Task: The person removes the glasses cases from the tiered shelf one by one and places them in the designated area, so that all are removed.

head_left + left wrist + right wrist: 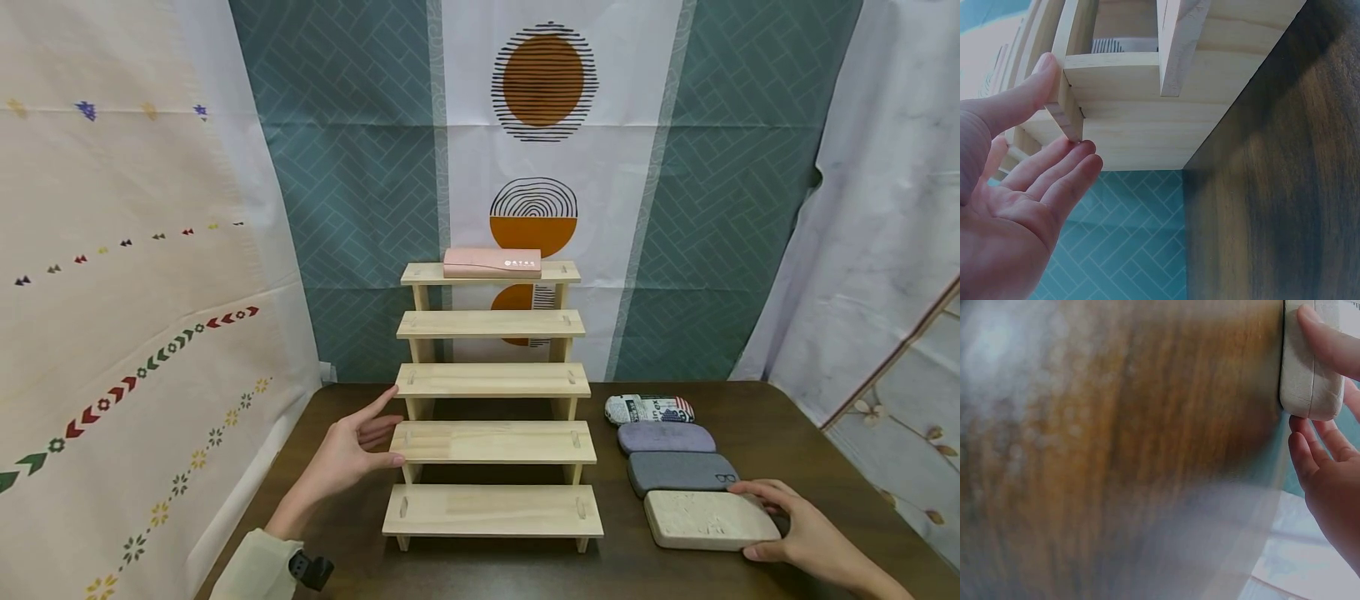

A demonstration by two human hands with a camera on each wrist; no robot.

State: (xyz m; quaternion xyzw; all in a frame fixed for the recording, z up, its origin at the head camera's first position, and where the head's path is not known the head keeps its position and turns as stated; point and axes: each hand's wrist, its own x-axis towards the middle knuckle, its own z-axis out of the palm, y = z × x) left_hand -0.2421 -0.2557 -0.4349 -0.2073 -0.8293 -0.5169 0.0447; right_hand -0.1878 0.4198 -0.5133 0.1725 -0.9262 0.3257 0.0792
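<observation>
A pale wooden stepped rack [491, 510] with several shelves stands on the table. At its left side my left hand [341, 457] holds a shelf end [1066, 112], thumb on one side and fingertips at the other edge. My right hand [806, 533] grips the right end of a cream glasses case [708, 518], thumb at the near side and fingers round the far corner. In the right wrist view, the cream case [1311, 387] shows its side seam, close over the table. A pink glasses case [491, 263] lies on the top shelf.
Behind the cream case lie a grey-blue glasses case [678, 472], a purple one [666, 437] and a newspaper-print one [648, 408] in a column right of the rack. The dark wooden table [337, 575] ends at a patterned curtain [337, 208].
</observation>
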